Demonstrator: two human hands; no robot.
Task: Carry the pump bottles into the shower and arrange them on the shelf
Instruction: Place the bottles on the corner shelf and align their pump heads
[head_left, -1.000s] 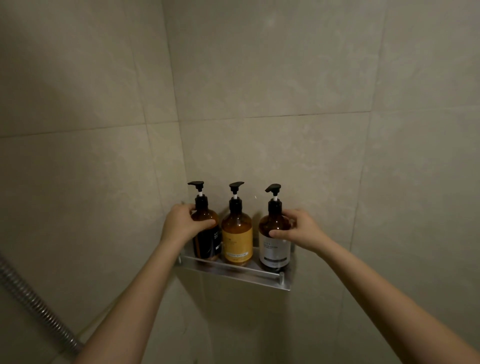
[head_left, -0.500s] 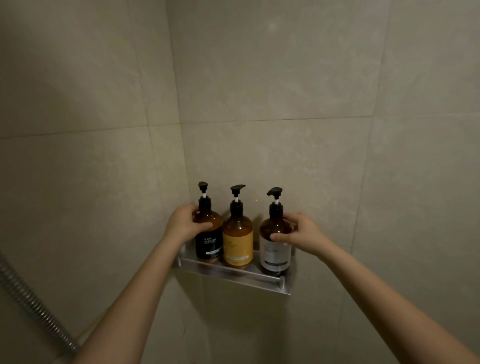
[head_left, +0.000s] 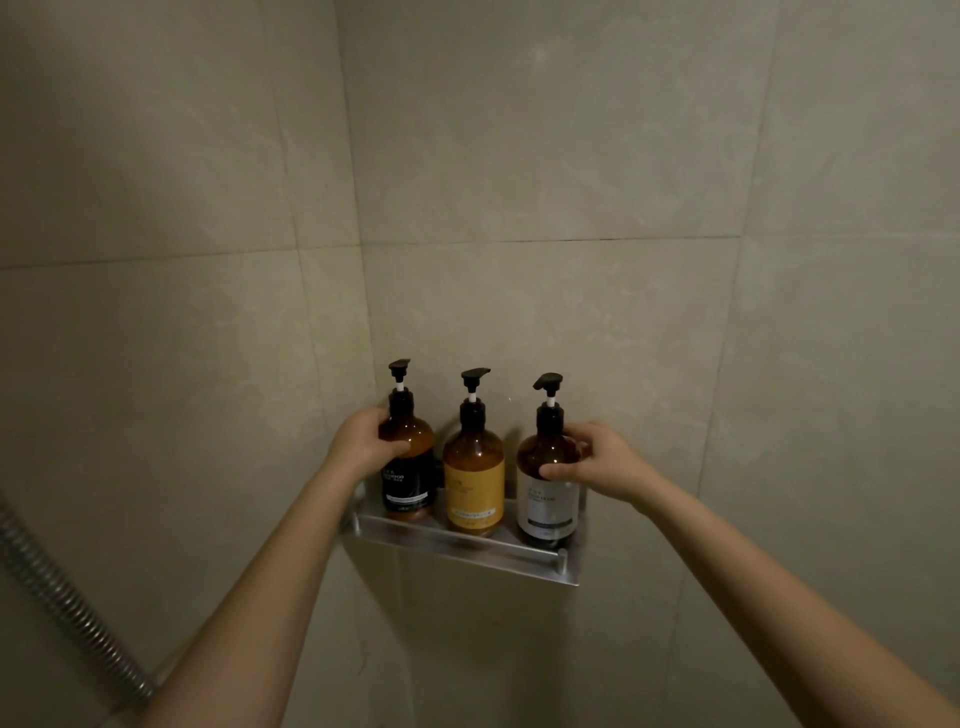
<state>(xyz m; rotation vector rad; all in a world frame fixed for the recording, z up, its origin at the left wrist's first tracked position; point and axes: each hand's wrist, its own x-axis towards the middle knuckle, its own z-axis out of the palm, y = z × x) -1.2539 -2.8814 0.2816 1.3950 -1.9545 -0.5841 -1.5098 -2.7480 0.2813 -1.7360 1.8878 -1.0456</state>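
Three amber pump bottles stand upright in a row on a metal corner shelf (head_left: 467, 545) in the tiled shower. The black-label bottle (head_left: 410, 483) is on the left, and my left hand (head_left: 358, 447) wraps around its shoulder. In the middle stands the yellow-label bottle (head_left: 474, 483), untouched. The white-label bottle (head_left: 548, 493) is on the right, with my right hand (head_left: 602, 467) gripping its upper body from the right side. All pump heads are black; the left one points toward me, the other two point sideways.
Beige tiled walls meet in a corner behind the shelf. A ribbed metal shower hose (head_left: 67, 597) runs diagonally at the lower left.
The black-label bottle has been turned, so its label faces me and its pump head now points forward. The right hand stays on the white-label bottle.
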